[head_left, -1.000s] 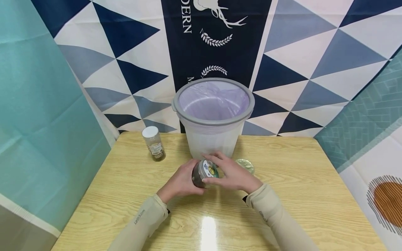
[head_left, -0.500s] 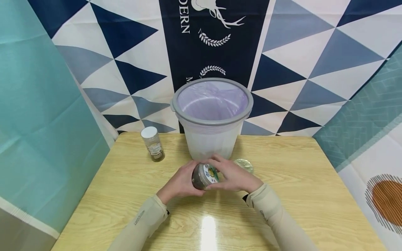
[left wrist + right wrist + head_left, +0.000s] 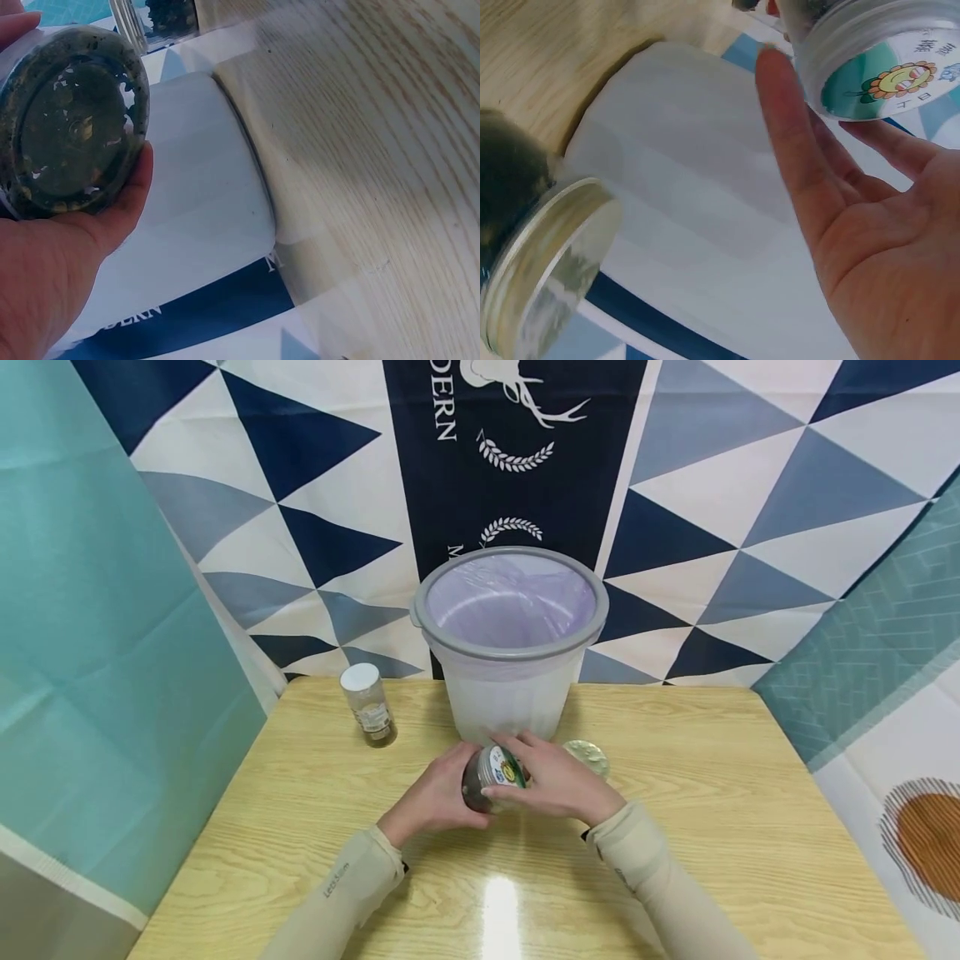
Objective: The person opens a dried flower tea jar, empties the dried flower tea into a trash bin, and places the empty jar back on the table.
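A squat clear jar [image 3: 476, 783] with dark contents is tilted in front of the bin, its lid end toward the right. My left hand [image 3: 438, 793] grips its body; in the left wrist view the thumb and fingers go round the dark jar bottom [image 3: 75, 131]. My right hand [image 3: 562, 785] holds the clear lid [image 3: 889, 75] between thumb and fingers. A sunflower label shows on the lid in the right wrist view. Just beyond the right hand stands another jar with a gold lid [image 3: 588, 756], its body mostly hidden in the head view.
A white bin [image 3: 510, 697] with a grey rim and purple liner stands at the table's back edge. Left of it is a taller clear jar [image 3: 371, 710] with a white lid. Patterned cloth [image 3: 330, 485] hangs behind the wooden table [image 3: 300, 827].
The lid and the right-hand fingers on it have shifted and turned slightly back and forth. My left hand keeps its grip on the jar in nearly the same place.
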### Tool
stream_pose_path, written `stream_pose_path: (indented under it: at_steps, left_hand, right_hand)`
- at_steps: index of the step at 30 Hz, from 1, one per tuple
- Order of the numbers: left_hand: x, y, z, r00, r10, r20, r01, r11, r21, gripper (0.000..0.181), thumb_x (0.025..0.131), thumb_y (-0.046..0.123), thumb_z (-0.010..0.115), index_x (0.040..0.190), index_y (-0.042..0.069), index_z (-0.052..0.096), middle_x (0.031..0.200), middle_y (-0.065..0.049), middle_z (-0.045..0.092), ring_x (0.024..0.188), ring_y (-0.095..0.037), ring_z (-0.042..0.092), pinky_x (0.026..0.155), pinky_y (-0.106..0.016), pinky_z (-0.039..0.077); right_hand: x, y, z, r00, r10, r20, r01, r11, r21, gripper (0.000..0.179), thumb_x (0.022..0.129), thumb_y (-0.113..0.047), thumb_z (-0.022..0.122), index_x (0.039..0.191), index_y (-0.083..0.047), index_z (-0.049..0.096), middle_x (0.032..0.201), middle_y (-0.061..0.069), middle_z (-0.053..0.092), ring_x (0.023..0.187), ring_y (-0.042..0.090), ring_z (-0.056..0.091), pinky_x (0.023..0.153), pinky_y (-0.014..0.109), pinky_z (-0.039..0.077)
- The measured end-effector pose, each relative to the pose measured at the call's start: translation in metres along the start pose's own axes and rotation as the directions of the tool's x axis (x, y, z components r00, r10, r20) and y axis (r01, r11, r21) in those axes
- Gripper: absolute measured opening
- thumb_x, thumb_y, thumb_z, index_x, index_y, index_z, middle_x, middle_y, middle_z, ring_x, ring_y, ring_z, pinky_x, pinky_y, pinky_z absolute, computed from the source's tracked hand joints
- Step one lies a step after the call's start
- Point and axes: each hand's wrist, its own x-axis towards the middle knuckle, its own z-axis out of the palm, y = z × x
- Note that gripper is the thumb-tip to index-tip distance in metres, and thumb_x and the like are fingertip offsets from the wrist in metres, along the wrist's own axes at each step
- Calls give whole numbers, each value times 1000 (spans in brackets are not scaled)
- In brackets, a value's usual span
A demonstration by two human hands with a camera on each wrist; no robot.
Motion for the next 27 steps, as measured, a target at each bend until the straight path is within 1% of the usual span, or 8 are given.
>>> stream_pose_path:
  at_steps: [3, 6, 8, 11, 15, 18, 23, 27]
  left_hand:
    - [-1, -1, 2, 1000, 4, 10, -4, 1000, -4, 87, 65, 26, 96, 139, 11, 53, 125, -3, 61, 110, -18, 61, 96, -39, 55]
    - [-1, -3, 4, 1000, 2, 11, -2, 1000, -18, 94, 65, 26, 96, 146, 13, 50, 128, -4, 61, 113, -18, 61, 97, -40, 55]
    - [-1, -3, 4, 1000, 0, 7, 0, 1000, -27, 96, 64, 26, 96, 147, 14, 49, 128, -3, 61, 113, -18, 61, 97, -41, 55]
    - [0, -3, 3, 1000, -2, 0, 2, 1000, -24, 91, 64, 26, 96, 142, 13, 52, 126, -2, 61, 110, -18, 62, 96, -39, 55]
    - [1, -4, 2, 1000, 2, -10, -2, 1000, -6, 83, 64, 25, 96, 135, 12, 55, 121, -1, 61, 106, -16, 62, 93, -37, 55]
    - [-1, -4, 2, 1000, -3, -6, 3, 1000, 4, 82, 64, 26, 96, 134, 12, 55, 120, -1, 61, 105, -16, 62, 92, -37, 56]
    - [-3, -3, 3, 1000, 6, 18, -6, 1000, 6, 90, 64, 29, 95, 141, 12, 52, 125, -2, 61, 109, -19, 62, 94, -38, 55]
    - [-2, -4, 2, 1000, 11, 10, -11, 1000, 3, 95, 64, 30, 95, 146, 13, 50, 130, -3, 61, 114, -19, 62, 97, -39, 55]
  right_hand:
    - [-2, 1, -2, 997, -69, 19, 68, 997, 36, 77, 88, -56, 76, 149, -14, 53, 126, 6, 62, 100, 18, 65, 86, 40, 57]
    - [-3, 5, -6, 987, -152, 44, 148, 986, 81, 77, 84, -42, 85, 150, -18, 52, 135, 3, 58, 111, 19, 65, 94, 41, 57]
    - [-3, 7, -9, 982, -181, 42, 177, 980, 93, 83, 81, -40, 88, 152, -20, 50, 145, 4, 54, 123, 22, 62, 102, 45, 55]
    - [-2, 7, -9, 989, -146, 20, 144, 987, 77, 87, 83, -49, 85, 156, -22, 47, 150, 6, 50, 130, 27, 59, 104, 49, 53]
    - [0, 4, -7, 998, -67, -9, 67, 997, 28, 85, 88, -61, 73, 157, -19, 45, 147, 9, 55, 116, 26, 66, 96, 49, 56]
    - [1, 3, -3, 999, -36, 7, 36, 999, -12, 85, 90, -67, 67, 156, -16, 47, 137, 10, 61, 105, 22, 68, 89, 46, 57]
    - [-3, 4, -3, 994, -102, 25, 102, 995, 2, 81, 84, -56, 80, 150, -18, 53, 131, 5, 62, 104, 18, 66, 88, 43, 57]
    - [-6, 5, -5, 987, -158, 9, 158, 987, 27, 89, 78, -51, 88, 154, -24, 49, 140, 2, 56, 112, 20, 66, 94, 45, 58]
